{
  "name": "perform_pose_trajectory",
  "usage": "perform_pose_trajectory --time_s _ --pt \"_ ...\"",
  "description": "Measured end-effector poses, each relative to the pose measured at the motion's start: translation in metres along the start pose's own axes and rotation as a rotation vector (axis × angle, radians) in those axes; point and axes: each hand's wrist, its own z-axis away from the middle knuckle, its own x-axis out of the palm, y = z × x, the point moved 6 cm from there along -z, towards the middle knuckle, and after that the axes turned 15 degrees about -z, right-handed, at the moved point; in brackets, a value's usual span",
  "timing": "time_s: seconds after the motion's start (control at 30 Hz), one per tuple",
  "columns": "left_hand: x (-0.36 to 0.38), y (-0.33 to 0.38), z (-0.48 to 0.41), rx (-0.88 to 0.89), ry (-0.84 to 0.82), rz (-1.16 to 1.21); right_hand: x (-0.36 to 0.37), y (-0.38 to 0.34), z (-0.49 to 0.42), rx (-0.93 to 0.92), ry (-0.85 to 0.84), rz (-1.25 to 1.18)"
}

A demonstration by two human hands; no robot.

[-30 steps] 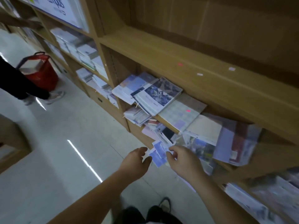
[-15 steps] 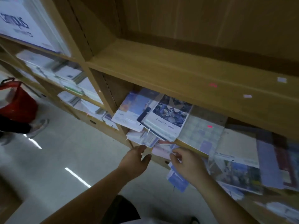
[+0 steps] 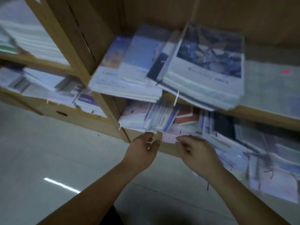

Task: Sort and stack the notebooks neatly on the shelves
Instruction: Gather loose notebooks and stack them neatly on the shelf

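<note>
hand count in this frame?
2. The left hand is just below the lower overhanging notebooks; the right hand is beside it, fingers at the pink notebook's edge. Blur hides whether it grips anything.

Dim, bluish indoor light. Motion blur smears the notebooks and shelves; cover lettering is barely legible. The left hand and right hand look slightly sharper. A bright streak of glare lies on the glossy floor, lower left. The wide lens tilts the uprights near the edges.
</note>
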Motion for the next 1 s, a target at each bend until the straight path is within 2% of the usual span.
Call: perform_pose_trajectory --time_s 0.17,0.3,0.47,0.57,0.67,0.73,0.8,0.87,0.93,1.0 --pt "0.067 -0.058 -0.053 0.036 0.089 0.115 0.058 0.066 -0.015 -0.076 0.096 -0.029" --pt "0.070 -0.078 -0.064 0.091 0.214 0.227 0.075 0.080 -0.020 -0.128 0.109 -0.082" --pt "0.025 -0.066 -0.040 0.140 0.316 0.393 0.053 0.023 -0.019 -0.208 0.188 -0.243" --pt "-0.030 -0.040 -0.025 0.191 0.395 0.523 0.030 -0.032 -0.019 -0.356 0.239 -0.246" --pt "-0.093 -0.019 -0.012 0.201 0.509 0.719 -0.011 -0.101 -0.008 -0.613 0.389 -0.135" --pt "-0.130 -0.011 -0.002 0.208 0.596 0.812 -0.034 -0.142 0.001 -0.789 0.537 0.086" --pt "-0.156 -0.010 0.001 0.209 0.712 0.799 -0.042 -0.165 -0.011 -0.789 0.595 0.347" --pt "-0.168 -0.009 -0.003 0.200 0.753 0.752 -0.035 -0.170 -0.039 -0.674 0.443 0.498" --pt "-0.172 -0.010 -0.014 0.178 0.736 0.740 -0.025 -0.165 -0.061 -0.576 0.253 0.534" --pt "-0.174 -0.003 -0.003 0.162 0.705 0.730 -0.022 -0.156 -0.071 -0.557 0.185 0.602"
